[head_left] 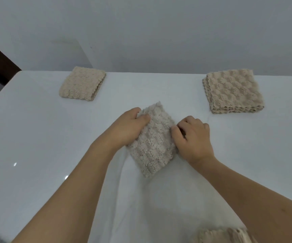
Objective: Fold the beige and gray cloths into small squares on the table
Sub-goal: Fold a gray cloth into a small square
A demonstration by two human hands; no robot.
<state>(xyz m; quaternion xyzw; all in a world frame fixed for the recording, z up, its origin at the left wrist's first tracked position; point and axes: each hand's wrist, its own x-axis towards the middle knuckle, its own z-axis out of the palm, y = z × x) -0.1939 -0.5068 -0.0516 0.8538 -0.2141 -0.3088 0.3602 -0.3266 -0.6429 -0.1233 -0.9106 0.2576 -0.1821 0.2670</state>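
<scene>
Two folded squares [83, 84] lie far (more cloth at the edges), while the left hand [126, 128] and right hand [193, 139], fingers curled, pinch the middle cloth [152, 141], nearly done.

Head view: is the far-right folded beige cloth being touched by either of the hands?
No. The far-right beige cloth lies alone; both the left hand and right hand grip the center cloth.

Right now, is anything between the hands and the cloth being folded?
No. The left hand and the right hand both grip the pale fuzzy cloth directly, one on each side, on the white table. Nothing visible lies between them.
</scene>
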